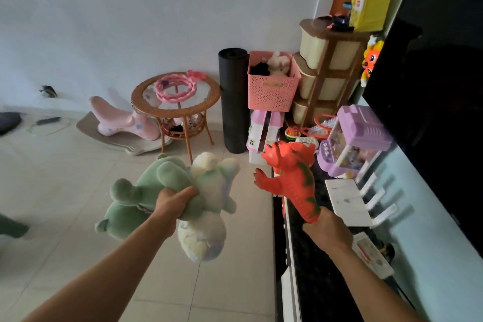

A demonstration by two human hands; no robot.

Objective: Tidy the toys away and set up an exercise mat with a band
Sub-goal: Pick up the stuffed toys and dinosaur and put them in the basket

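My left hand (174, 204) grips two soft toys together above the tiled floor: a green plush (136, 196) and a pale pastel plush (209, 232). My right hand (326, 230) holds an orange toy dinosaur (295, 178) by its tail, over the edge of the dark low unit. A rolled black exercise mat (234, 99) stands upright against the wall. Next to it a pink basket (271, 91) holds plush toys. A pink looped band (175, 87) lies on the round wicker table (146, 107).
A pink ride-on toy (122, 123) sits left of the table. A cream drawer tower (326, 70), a purple toy machine (350, 144), a toy house (264, 131) and small toys crowd the right. A dark screen (431, 112) fills the right wall. A white router (352, 204) lies on the unit.
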